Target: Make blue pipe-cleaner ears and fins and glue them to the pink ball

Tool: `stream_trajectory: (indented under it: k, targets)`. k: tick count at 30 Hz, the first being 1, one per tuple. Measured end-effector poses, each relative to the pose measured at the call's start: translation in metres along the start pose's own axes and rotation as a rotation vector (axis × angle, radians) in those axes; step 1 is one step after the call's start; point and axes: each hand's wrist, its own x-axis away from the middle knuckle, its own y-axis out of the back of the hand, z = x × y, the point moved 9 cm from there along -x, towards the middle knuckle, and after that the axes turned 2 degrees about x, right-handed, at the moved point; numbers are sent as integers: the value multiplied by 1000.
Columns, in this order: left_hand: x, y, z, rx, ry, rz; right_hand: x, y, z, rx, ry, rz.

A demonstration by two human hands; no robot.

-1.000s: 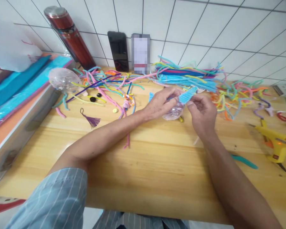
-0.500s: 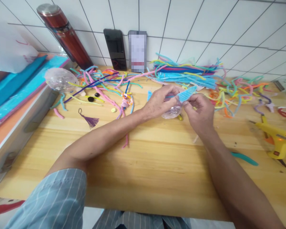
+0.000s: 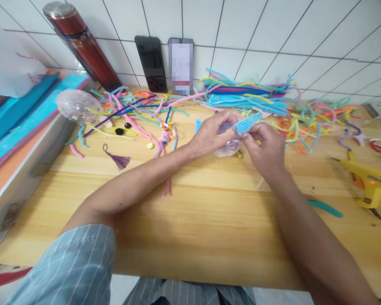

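Observation:
My left hand (image 3: 209,136) and my right hand (image 3: 266,147) meet over the middle of the wooden table (image 3: 193,212). Together they hold a clear glittery ball (image 3: 227,147) wrapped with a light blue pipe cleaner piece (image 3: 247,123). The left fingers curl over the ball's top. The right thumb and fingers pinch the blue piece where it joins the ball. A second blue tip (image 3: 198,125) sticks out left of my left hand.
Loose pipe cleaners (image 3: 247,99) of many colours lie along the back. A second clear ball (image 3: 73,105), a purple tassel (image 3: 118,158), a red flask (image 3: 82,44), two phones (image 3: 152,63) and a yellow glue gun (image 3: 366,180) are around. Coloured sheets (image 3: 22,114) are stacked left.
Both hands stayed on the ball and blue piece, the right fingers closing in slightly on it. The view drifted a little, shifting things on the table leftward and up.

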Motion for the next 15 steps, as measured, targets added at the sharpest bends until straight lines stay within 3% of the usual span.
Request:
stream_trajectory:
  k: [10, 15]
  targets:
    - [1, 1, -1, 6, 11, 5, -1, 2, 7, -39, 25, -1]
    - [0, -1, 0, 17, 35, 27, 0, 0, 0, -73, -53, 19]
